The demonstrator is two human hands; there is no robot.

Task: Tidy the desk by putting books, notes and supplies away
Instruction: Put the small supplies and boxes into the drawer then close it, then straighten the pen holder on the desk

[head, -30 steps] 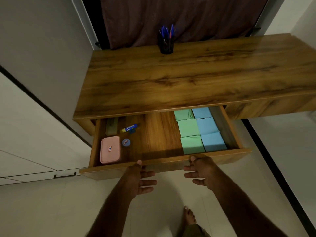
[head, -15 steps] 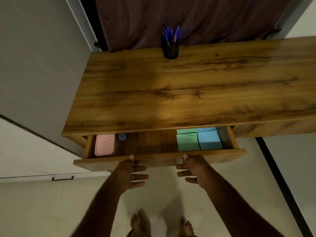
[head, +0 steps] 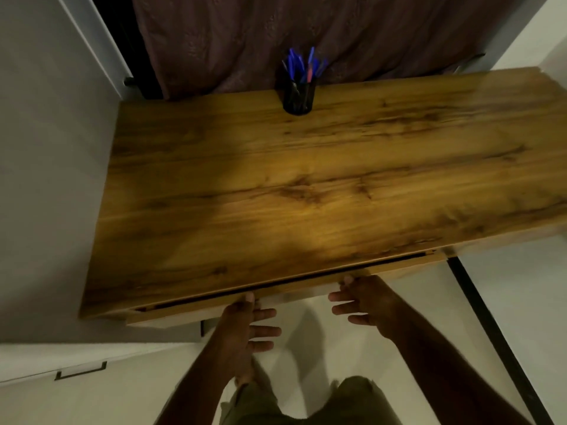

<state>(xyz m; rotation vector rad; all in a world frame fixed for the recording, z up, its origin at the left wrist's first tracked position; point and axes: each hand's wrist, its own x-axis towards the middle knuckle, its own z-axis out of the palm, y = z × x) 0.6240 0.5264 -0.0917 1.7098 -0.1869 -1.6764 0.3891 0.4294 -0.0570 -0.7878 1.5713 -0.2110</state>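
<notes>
The wooden desk [head: 306,185] fills the middle of the head view. Its drawer [head: 190,306] under the front edge is almost closed, with only a thin dark gap showing, so what lies inside is hidden. My left hand [head: 245,323] presses the drawer front with straight fingers spread sideways and the thumb at its top edge. My right hand [head: 365,300] presses the same front further right, fingers also straight. A black pen cup [head: 298,95] with several blue pens and a pink one stands at the desk's back edge.
A dark curtain [head: 306,32] hangs behind the desk. Grey wall [head: 52,179] lies to the left, with a white cabinet front and its dark handle [head: 80,372] at lower left. Pale floor [head: 506,302] with a black strip runs at the right. My legs show at the bottom.
Both hands have pushed the drawer in from wide open to nearly closed. The pink case, glue stick and green and blue note pads have gone out of sight.
</notes>
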